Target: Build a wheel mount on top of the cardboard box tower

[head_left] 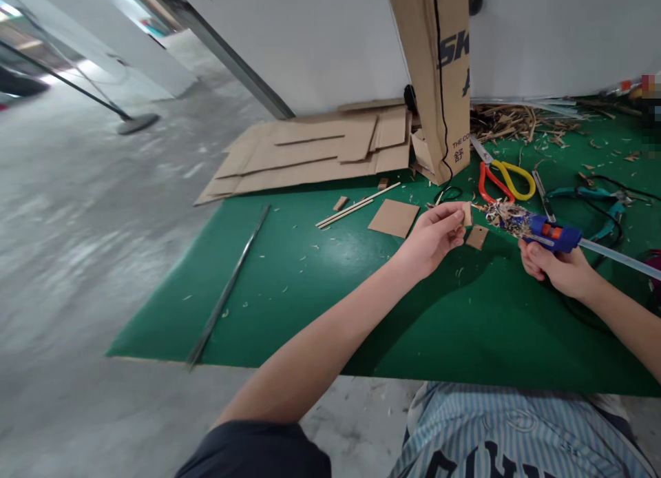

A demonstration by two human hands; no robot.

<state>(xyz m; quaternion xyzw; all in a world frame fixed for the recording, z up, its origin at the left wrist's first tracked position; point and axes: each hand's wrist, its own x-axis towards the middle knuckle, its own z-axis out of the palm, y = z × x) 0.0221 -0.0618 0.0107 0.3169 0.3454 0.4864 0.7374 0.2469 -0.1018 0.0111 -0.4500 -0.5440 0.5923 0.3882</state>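
Observation:
My left hand (pixel 434 235) pinches a small cardboard piece (pixel 467 214) above the green table. My right hand (pixel 558 263) is wrapped around the handle of a blue glue gun (pixel 552 231), whose front is crusted with stringy scraps. A long translucent glue stick (pixel 617 255) juts from its back end. The gun's nozzle points left, close to the piece in my left hand; whether they touch I cannot tell. Just below lies another small cardboard piece (pixel 477 237) with small holes. Left of my left hand rest a cardboard square (pixel 394 217) and thin wooden sticks (pixel 356 207).
Scissors with red and yellow handles (pixel 503 178), a utility knife (pixel 544 197) and teal-handled pliers (pixel 614 206) lie behind the glue gun. Flat cardboard sheets (pixel 310 151) and a tall cardboard box (pixel 449 85) stand at the back. A bundle of thin wires (pixel 230 285) lies left on the green table (pixel 310 313).

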